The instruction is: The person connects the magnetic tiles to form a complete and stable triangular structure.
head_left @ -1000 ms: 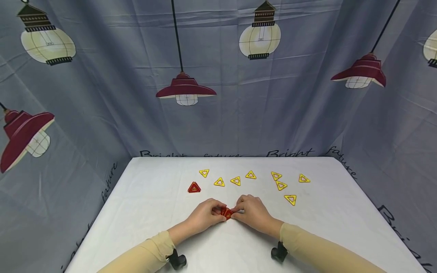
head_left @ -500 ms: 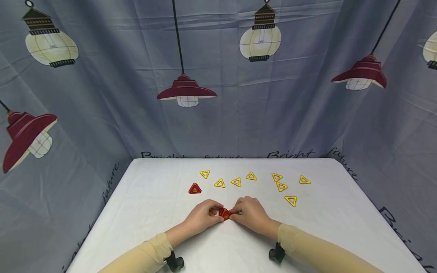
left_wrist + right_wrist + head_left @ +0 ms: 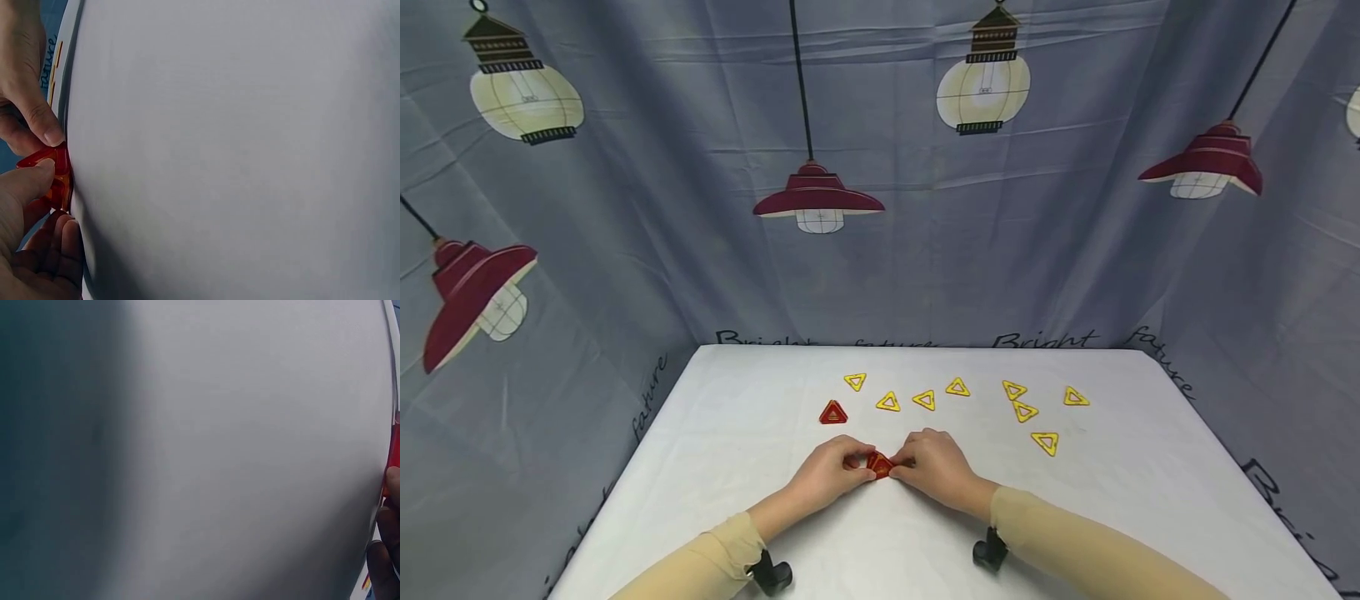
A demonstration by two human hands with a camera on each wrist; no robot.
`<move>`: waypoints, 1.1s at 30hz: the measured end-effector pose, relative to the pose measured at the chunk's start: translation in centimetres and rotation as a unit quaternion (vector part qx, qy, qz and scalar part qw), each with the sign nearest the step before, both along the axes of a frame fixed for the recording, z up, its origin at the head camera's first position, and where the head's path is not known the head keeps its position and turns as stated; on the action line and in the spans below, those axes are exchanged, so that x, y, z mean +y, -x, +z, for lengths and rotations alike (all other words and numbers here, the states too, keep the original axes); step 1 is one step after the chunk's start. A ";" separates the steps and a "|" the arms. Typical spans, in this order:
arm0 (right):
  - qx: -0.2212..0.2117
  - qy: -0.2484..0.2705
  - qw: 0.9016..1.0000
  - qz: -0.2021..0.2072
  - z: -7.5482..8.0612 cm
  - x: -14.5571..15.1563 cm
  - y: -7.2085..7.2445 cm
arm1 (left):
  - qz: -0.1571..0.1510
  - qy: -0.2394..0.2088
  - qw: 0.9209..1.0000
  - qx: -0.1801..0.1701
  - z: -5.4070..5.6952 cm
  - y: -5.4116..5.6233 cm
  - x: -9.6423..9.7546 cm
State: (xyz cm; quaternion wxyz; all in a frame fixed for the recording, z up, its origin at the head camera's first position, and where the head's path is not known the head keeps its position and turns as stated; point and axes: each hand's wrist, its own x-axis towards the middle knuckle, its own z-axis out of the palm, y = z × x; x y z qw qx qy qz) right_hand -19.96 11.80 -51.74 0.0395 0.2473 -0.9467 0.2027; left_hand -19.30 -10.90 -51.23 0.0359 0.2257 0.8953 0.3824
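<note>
Both hands meet over the near middle of the table around glossy, see-through red triangular tiles (image 3: 880, 465). My left hand (image 3: 827, 473) pinches them from the left, its thumb lying over the red face in the left wrist view. From the right, my right hand (image 3: 942, 470) pinches the opposite corner between thumb and fingers. The pieces sit at an angle to each other, and fingertips partly cover them. In the right wrist view just a strip of red (image 3: 395, 450) and some fingertips show at the right edge. Another red triangle (image 3: 832, 412) lies on the table beyond the left hand.
Several yellow triangle frames lie spread across the far half of the white table (image 3: 760, 383), such as one yellow triangle (image 3: 888, 402) near the middle and another yellow triangle (image 3: 1046, 442) at the right. A grey curtain (image 3: 880, 275) with printed lamps surrounds the table.
Both hands have shifted a little to the left, carrying the red triangular tiles with them. Their hold looks the same, and the head view has turned slightly.
</note>
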 end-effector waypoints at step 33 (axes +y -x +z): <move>0.042 0.015 0.999 -0.006 -0.3 -8.2 2.0 | 0.094 0.029 0.994 0.045 -0.4 0.7 -6.5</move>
